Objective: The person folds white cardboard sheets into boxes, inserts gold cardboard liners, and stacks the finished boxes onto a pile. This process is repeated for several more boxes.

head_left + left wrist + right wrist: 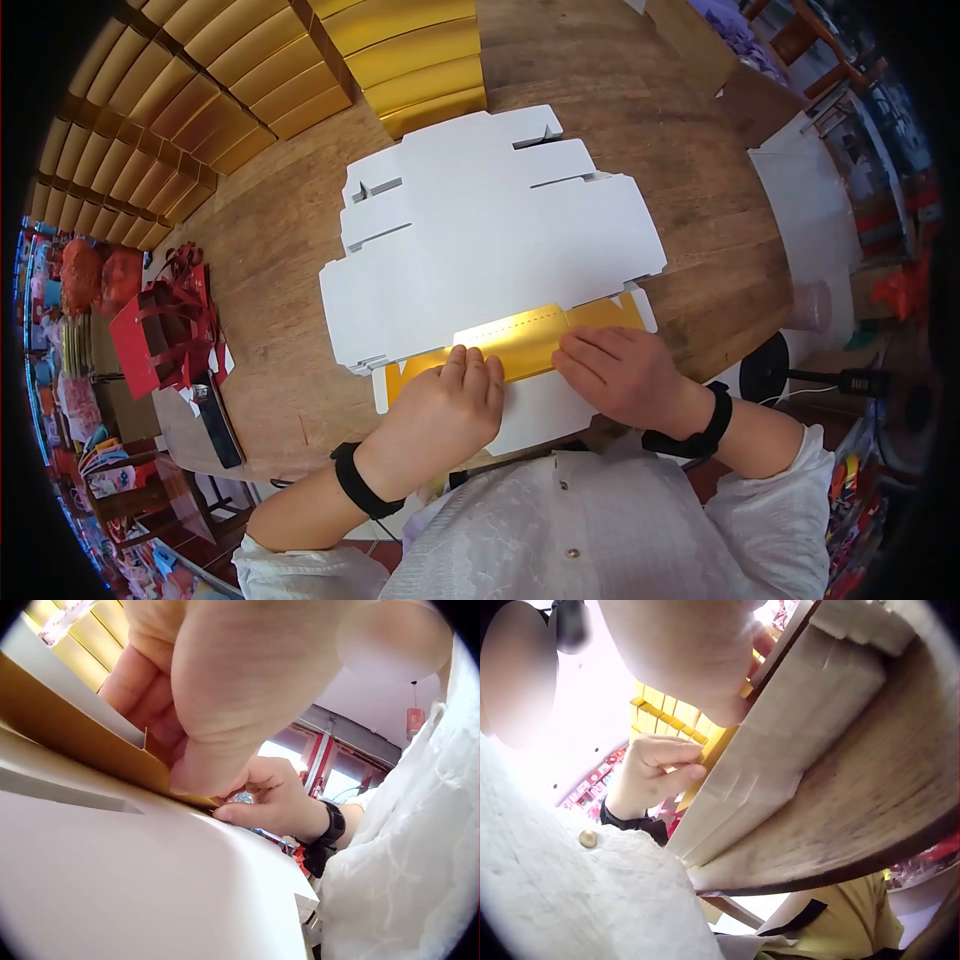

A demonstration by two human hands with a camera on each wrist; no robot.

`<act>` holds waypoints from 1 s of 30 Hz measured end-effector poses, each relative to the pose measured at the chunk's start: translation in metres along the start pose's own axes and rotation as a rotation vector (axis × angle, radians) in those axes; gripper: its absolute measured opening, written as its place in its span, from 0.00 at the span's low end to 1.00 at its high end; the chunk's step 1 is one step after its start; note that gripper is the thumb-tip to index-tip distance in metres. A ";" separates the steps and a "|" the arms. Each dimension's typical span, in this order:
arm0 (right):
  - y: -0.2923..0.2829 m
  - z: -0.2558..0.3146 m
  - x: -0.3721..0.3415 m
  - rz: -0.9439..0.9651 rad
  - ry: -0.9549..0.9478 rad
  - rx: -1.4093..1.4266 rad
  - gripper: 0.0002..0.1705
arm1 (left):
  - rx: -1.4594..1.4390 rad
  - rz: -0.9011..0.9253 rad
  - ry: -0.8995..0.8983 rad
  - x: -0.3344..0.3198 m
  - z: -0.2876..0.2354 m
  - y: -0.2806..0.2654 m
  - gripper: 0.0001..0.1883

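We see the left hand [447, 405] and right hand [625, 378] pinching the gold flap [525, 345] of the top white sheet [490, 220], on the table [270, 330]. We judge 1 fold begun; other panels lie flat, unfolded.

In the head view we record: card stack [470, 230], white; panel [520, 350] at 6 o'clock, metallic gold, dashed line; boxes [240, 55] at 10 o'clock, gold; bag [130, 345] at 9 o'clock, red; table [700, 220], brown wood grain.
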State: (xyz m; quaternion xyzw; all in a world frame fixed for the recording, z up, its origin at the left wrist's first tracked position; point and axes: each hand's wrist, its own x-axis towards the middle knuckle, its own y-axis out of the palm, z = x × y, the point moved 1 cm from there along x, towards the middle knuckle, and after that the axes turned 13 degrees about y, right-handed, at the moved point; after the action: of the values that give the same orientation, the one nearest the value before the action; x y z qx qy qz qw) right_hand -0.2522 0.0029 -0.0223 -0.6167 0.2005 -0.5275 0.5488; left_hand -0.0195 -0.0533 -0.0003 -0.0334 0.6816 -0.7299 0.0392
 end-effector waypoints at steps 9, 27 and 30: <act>-0.003 0.004 0.021 0.168 0.090 -0.072 0.05 | -0.184 -0.042 -0.102 0.011 0.015 -0.014 0.08; -0.024 0.021 0.034 0.390 -0.003 0.581 0.13 | -0.648 -0.520 -0.189 0.016 0.074 -0.037 0.10; -0.014 -0.018 -0.009 0.723 0.695 1.332 0.18 | -0.583 -0.599 -0.133 -0.012 0.075 -0.095 0.10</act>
State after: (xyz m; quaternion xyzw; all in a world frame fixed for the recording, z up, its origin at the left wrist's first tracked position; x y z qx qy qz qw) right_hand -0.2758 0.0063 -0.0164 0.1373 0.1899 -0.4874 0.8411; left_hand -0.0008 -0.1201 0.0998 -0.2868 0.8157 -0.4819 -0.1420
